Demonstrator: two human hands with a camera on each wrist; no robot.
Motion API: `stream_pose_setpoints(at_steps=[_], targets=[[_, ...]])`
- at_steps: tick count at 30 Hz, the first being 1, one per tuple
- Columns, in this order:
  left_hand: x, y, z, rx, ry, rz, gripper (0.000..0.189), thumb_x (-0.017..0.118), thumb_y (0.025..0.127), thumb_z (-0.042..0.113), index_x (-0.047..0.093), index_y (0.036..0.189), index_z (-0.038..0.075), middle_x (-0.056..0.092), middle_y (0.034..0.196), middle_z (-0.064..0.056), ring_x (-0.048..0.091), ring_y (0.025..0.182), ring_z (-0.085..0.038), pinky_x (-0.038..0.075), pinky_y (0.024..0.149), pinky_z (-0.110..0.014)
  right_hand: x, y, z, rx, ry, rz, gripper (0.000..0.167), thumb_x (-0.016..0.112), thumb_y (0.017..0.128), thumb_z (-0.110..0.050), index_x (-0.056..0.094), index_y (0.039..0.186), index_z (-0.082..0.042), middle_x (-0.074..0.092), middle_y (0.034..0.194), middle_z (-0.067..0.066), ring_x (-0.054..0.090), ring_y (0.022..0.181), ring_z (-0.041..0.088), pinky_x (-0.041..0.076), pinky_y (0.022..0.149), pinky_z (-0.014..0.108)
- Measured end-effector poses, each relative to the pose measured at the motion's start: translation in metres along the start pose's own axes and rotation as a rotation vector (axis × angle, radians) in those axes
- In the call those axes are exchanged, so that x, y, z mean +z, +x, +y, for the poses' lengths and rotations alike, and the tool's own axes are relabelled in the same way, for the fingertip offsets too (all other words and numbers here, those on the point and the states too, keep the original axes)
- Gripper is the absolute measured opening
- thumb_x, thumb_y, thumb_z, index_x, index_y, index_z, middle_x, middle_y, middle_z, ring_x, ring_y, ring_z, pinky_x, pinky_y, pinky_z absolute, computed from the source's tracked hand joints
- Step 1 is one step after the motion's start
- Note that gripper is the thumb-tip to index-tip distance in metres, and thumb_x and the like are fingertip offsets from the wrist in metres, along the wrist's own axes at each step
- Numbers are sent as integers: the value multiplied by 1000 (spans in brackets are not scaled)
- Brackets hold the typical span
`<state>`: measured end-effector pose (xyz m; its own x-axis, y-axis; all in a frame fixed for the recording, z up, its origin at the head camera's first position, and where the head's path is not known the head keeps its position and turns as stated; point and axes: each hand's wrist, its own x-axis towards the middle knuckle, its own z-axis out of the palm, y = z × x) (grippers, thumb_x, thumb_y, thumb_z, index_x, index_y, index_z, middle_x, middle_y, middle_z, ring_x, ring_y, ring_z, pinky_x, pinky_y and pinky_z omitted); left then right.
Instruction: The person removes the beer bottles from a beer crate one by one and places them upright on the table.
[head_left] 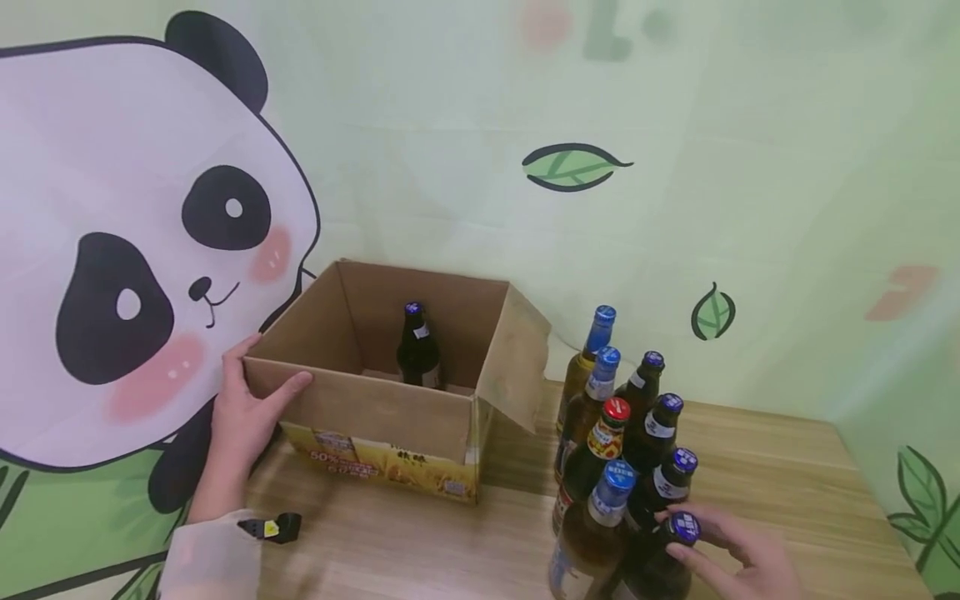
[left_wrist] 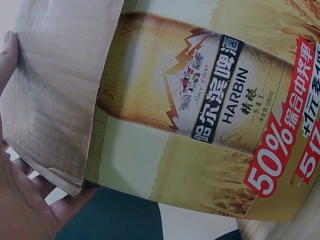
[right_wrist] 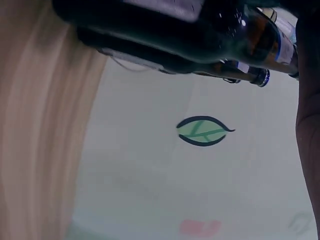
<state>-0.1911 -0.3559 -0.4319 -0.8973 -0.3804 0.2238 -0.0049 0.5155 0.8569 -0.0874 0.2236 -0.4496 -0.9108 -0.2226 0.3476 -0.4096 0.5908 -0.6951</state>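
An open-topped cardboard box [head_left: 378, 417] stands on the table, its printed side also filling the left wrist view. My left hand [head_left: 247, 412] grips its near left corner, with the thumb over the front edge. Inside stands one dark beer bottle [head_left: 417, 346] with a blue cap. At the right, my right hand [head_left: 738, 550] pinches the top of the nearest dark beer bottle [head_left: 654, 567] between thumb and fingers. That bottle stands upright at the near end of two rows of bottles. In the right wrist view, dark bottles [right_wrist: 150, 30] lie sideways across the top of the picture.
Several other bottles stand close together, among them a red-capped one [head_left: 606, 442] and a blue-necked one [head_left: 592, 533]. The box's right flap [head_left: 517, 358] juts toward them. Behind the wooden table [head_left: 765, 450] hangs a printed cloth [head_left: 420, 125] with a panda and leaves.
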Motion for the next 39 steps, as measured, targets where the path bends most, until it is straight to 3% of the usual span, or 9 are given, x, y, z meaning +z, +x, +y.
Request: stream_pose_setpoints(at_steps=[7, 16, 25, 32, 37, 39], targets=[[-2, -1, -1, -16, -6, -9, 99, 79, 84, 48, 17, 159, 31, 34, 156, -17, 35, 138, -42, 28, 110, -68, 16, -10, 3, 7, 83, 100, 34, 78, 85, 3, 70, 115, -10, 74, 107, 1, 70, 98, 7, 56, 80, 17], [-3, -2, -1, -8, -7, 0, 98, 79, 84, 47, 18, 159, 29, 34, 156, -18, 35, 138, -42, 28, 111, -68, 34, -15, 23, -265, 296, 205, 51, 67, 72, 32, 62, 119, 13, 72, 108, 19, 71, 103, 14, 55, 88, 22], [-4, -3, 1, -15, -3, 14, 98, 79, 84, 47, 19, 159, 29, 34, 157, -17, 35, 139, -41, 27, 112, -66, 31, -16, 15, -82, 218, 170, 40, 71, 79, 22, 68, 114, 2, 74, 110, 12, 70, 103, 9, 55, 87, 20], [-2, -3, 1, -18, -9, -7, 97, 78, 86, 47, 17, 159, 29, 33, 157, -17, 34, 139, -42, 27, 111, -69, 28, -18, 16, -52, 182, 161, 37, 73, 80, 18, 70, 112, 0, 74, 111, 12, 69, 104, 8, 54, 87, 19], [0, -2, 2, -10, -13, -4, 97, 79, 85, 47, 18, 159, 31, 35, 156, -16, 35, 138, -40, 29, 110, -67, 19, -15, 19, -69, 82, 130, 38, 78, 80, 10, 72, 114, -6, 74, 112, 6, 69, 104, 5, 53, 87, 16], [0, -2, 2, -8, -11, -3, 97, 79, 84, 48, 18, 159, 31, 35, 156, -16, 36, 138, -40, 29, 111, -66, 13, -14, 16, -28, 30, 108, 34, 79, 83, 3, 73, 115, -9, 75, 112, 2, 69, 103, 5, 54, 85, 17]])
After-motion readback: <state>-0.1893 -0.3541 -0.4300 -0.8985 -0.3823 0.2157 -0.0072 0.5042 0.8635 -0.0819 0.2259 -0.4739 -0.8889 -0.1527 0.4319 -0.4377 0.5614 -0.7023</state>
